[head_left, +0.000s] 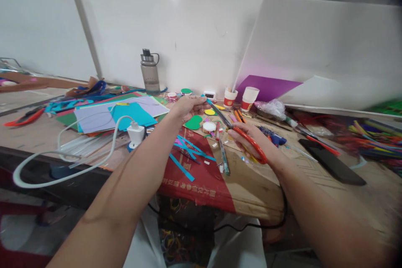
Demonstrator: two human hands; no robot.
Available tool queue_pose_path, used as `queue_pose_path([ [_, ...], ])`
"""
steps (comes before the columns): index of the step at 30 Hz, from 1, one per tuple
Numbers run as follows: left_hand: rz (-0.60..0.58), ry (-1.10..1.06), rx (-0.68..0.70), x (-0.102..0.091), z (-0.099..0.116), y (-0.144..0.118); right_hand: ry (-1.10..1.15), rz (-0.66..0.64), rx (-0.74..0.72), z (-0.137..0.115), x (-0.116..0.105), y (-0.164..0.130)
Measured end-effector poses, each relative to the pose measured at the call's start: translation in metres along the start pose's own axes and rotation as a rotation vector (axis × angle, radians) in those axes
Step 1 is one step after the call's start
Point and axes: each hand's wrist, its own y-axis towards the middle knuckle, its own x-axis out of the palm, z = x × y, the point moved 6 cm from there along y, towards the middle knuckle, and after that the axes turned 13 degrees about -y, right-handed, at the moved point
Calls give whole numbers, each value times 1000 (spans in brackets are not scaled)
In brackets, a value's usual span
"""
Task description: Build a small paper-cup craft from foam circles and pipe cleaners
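My right hand (251, 140) grips red-handled scissors (234, 127), blades pointing up and left. My left hand (188, 106) pinches a small blue paper piece (207, 101) at the scissor tips. Below the hands lie blue paper strips (188, 150) on a red and brown cardboard sheet (216, 184). A green heart cutout (194, 122), a yellow disc (209, 112) and a roll of white tape (209, 127) lie just beyond.
Coloured paper sheets (116, 115) and a white charger with cable (135, 134) sit at left. A grey water bottle (150, 73), two paper cups (248, 99), a purple sheet (266, 88), a black phone (333, 161) and pipe cleaners (377, 138) are also here.
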Motion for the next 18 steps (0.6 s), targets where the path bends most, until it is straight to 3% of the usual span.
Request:
queue_pose_path([
  [18, 26, -9, 2, -1, 0, 1, -131, 36, -66, -9, -6, -3],
])
